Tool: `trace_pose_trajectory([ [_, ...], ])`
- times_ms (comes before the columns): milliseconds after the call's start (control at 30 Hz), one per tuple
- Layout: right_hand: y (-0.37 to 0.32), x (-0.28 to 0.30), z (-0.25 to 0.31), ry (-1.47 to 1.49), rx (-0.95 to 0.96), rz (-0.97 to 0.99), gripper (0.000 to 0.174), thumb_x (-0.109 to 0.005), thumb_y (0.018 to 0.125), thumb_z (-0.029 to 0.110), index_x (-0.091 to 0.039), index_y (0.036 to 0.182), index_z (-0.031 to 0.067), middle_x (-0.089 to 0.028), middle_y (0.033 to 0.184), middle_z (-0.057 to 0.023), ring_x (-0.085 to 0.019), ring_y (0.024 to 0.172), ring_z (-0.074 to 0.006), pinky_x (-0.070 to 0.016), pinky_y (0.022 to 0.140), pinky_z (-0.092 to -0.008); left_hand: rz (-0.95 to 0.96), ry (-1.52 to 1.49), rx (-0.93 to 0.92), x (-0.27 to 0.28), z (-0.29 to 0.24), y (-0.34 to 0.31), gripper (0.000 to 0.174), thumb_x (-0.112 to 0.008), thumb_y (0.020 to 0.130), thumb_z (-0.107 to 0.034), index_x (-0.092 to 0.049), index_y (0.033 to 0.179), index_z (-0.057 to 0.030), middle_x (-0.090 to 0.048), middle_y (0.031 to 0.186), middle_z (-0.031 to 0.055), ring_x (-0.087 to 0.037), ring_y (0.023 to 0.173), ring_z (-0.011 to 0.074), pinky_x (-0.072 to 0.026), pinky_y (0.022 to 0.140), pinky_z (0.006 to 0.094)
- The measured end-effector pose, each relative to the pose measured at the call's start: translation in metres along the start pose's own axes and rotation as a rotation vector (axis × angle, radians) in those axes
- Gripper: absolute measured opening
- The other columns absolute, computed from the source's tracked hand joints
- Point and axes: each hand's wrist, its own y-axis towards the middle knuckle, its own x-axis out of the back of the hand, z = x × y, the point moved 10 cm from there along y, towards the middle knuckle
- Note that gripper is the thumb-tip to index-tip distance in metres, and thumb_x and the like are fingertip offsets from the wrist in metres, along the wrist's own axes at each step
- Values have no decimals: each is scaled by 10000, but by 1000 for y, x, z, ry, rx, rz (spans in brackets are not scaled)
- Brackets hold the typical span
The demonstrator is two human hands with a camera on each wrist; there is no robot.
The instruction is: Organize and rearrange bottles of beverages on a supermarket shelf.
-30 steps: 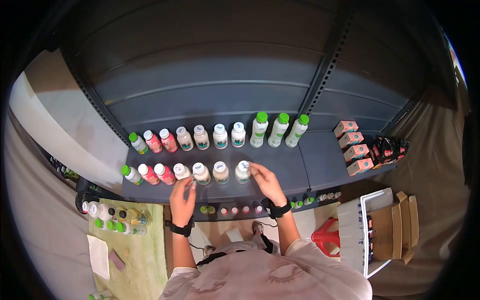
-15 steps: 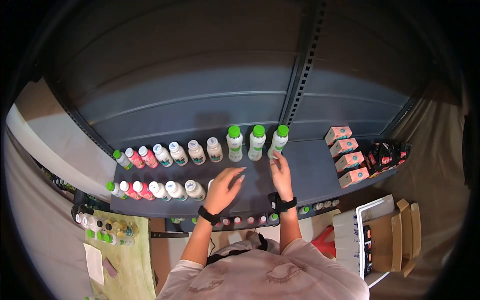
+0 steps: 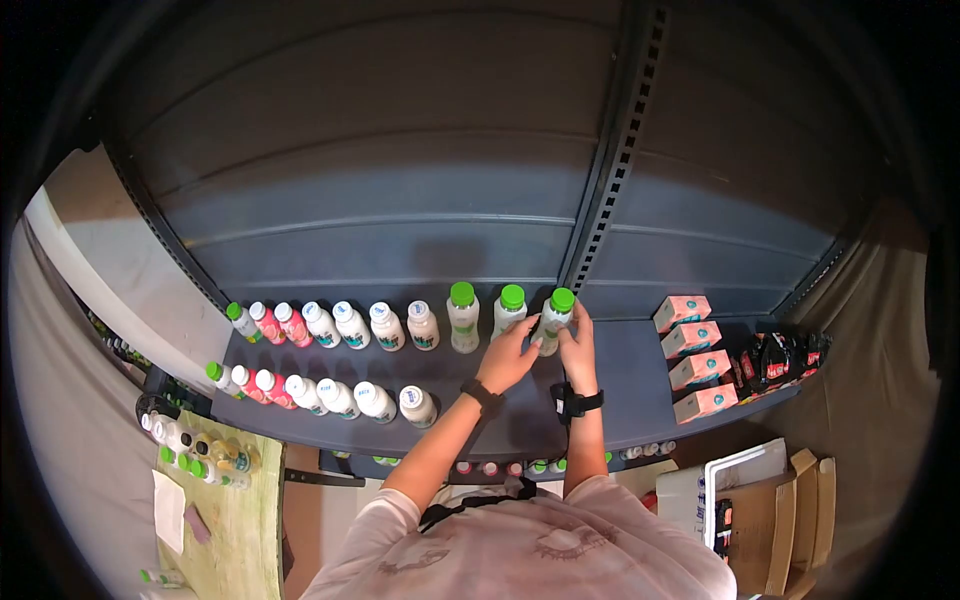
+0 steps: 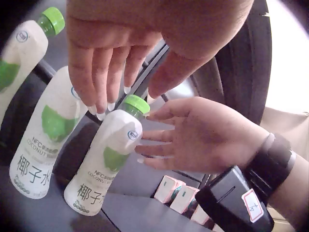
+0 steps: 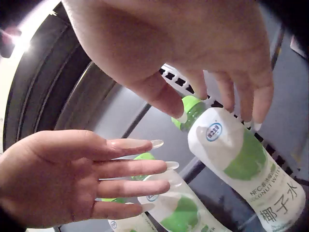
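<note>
The rightmost of three green-capped white bottles (image 3: 549, 333) stands upright on the shelf between the two hands. My right hand (image 3: 578, 358) is at its right side, fingers extended around the neck; the right wrist view has the thumb by the green cap (image 5: 189, 111). Slightly bent at the fingers, my left hand (image 3: 508, 362) is at the bottle's left, in front of the middle bottle (image 3: 510, 305). In the left wrist view, the right hand's straight fingers (image 4: 159, 150) are beside the bottle (image 4: 107, 162). Whether either hand touches it is unclear.
Two rows of small bottles, with white-capped ones (image 3: 420, 325) and pink ones (image 3: 275, 388), stand on the left. Pink cartons (image 3: 690, 339) and black packets (image 3: 778, 358) are on the right. Below are a table with bottles (image 3: 230, 520) and an open cardboard box (image 3: 775, 530).
Both hands have moved right from the front-row white-capped bottles to the rightmost green-capped bottle. The front-row bottle beside the right hand earlier now stands free of the hands. The head view has shifted.
</note>
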Motion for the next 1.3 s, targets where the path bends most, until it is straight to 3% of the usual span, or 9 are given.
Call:
trace_pose_trajectory([
  [67,4,-5,-4,47,-4,50,631,-577,854,46,-379,1453,20,-440,1375,-233,-430,1302,-374,-360,1089,-405,10,14,15,-9,10,9,574,-617,888,-164,-426,1414,-38,-542,1334,244,-535,1217,400,-449,1003,433],
  [200,1,-9,-5,-55,-18,94,699,-586,823,30,-343,1479,33,-392,1389,-238,-416,1300,-386,-357,1092,-403,-15,19,-14,-26,16,26,596,-635,865,-114,-422,1414,-27,-546,1333,252,-540,1231,385,-446,1013,416],
  [367,1,-8,-12,-151,-27,123,689,-611,844,26,-344,1479,38,-442,1261,-191,-482,1198,-314,-385,1059,-381,16,-37,80,-43,22,31,632,-645,836,-73,-409,1420,-27,-541,1329,255,-534,1226,400,-448,1000,422],
  [500,-3,-1,-12,-156,2,112,643,-627,844,31,-373,1434,23,-470,1260,-178,-510,1170,-294,-412,1029,-378,-58,-46,-18,-41,14,28,683,-676,794,-25,-406,1421,-22,-550,1280,227,-536,1195,405,-449,991,419],
  [600,-7,-3,-10,49,-76,166,620,-625,818,38,-387,1388,-5,-474,1342,-232,-481,1282,-347,-387,1068,-393,-75,23,-38,-41,15,25,722,-711,762,-18,-406,1416,-8,-530,1244,201,-523,1188,394,-446,984,414],
  [1000,-31,-2,16,-18,-42,178,597,-719,797,124,-468,1326,6,-584,1231,-209,-574,1190,-330,-455,979,-388,-106,-65,-13,-40,21,4,509,-703,808,-69,-420,1229,-33,-623,1167,222,-600,1099,417,-486,874,449],
  [1100,-35,-1,27,-169,33,139,576,-728,775,137,-509,1295,19,-593,1208,-200,-588,1154,-348,-475,946,-394,-116,-39,-35,-32,15,-7,518,-689,812,-68,-419,1253,-37,-636,1129,218,-616,1070,406,-496,854,443],
  [1200,-45,-5,44,-193,58,157,550,-724,762,135,-539,1270,36,-596,1205,-191,-598,1116,-370,-488,922,-406,-61,-55,81,-24,13,-18,555,-680,803,-51,-435,1301,-38,-639,1140,217,-628,1040,403,-508,835,433],
  [1300,-56,-14,61,-276,95,167,543,-725,752,136,-554,1262,63,-605,1174,-180,-610,1075,-380,-498,893,-417,-150,20,15,-12,12,-32,586,-676,788,-48,-467,1335,-39,-647,1135,219,-640,997,403,-518,815,428],
])
